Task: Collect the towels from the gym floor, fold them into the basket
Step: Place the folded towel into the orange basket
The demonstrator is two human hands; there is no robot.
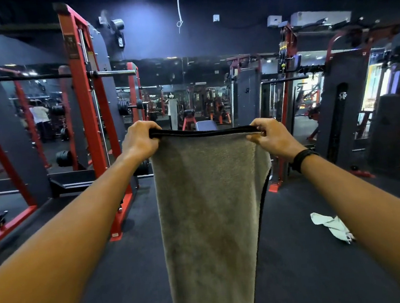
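A long grey towel (208,212) with a black hem along its top edge hangs straight down in front of me, running out of the bottom of the view. My left hand (139,140) grips its top left corner and my right hand (270,136) pinches its top right corner, both arms stretched out at chest height. A second, pale crumpled towel (330,226) lies on the dark floor to the right, partly behind my right forearm. No basket is in view.
A red and grey rack (88,108) with a barbell stands to the left. Another red-framed machine (287,97) stands right of centre. A mirrored wall (188,98) is ahead, with a bench in front of it. Dark rubber floor (132,269) lies between the machines.
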